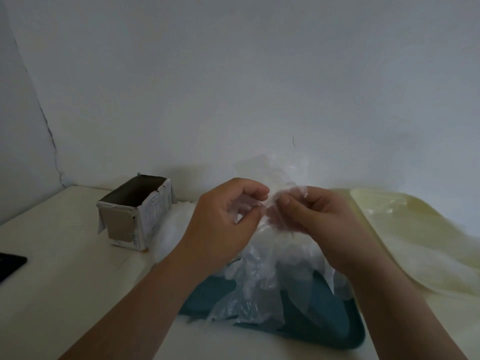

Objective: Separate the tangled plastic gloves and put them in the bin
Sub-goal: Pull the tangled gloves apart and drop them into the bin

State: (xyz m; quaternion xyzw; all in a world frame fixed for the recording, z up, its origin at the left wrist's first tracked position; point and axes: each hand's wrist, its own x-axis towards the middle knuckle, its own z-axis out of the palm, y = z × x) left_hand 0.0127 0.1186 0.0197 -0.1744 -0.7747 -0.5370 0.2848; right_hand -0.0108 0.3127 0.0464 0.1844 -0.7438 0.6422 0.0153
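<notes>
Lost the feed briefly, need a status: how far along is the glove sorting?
Done: nothing confirmable; the cardboard box shows only a dark inside. In hand: left hand and right hand each pinch clear gloves, lifted above the teal tray. Left: a tangled heap drapes over that tray, so most separating and binning remains.
</notes>
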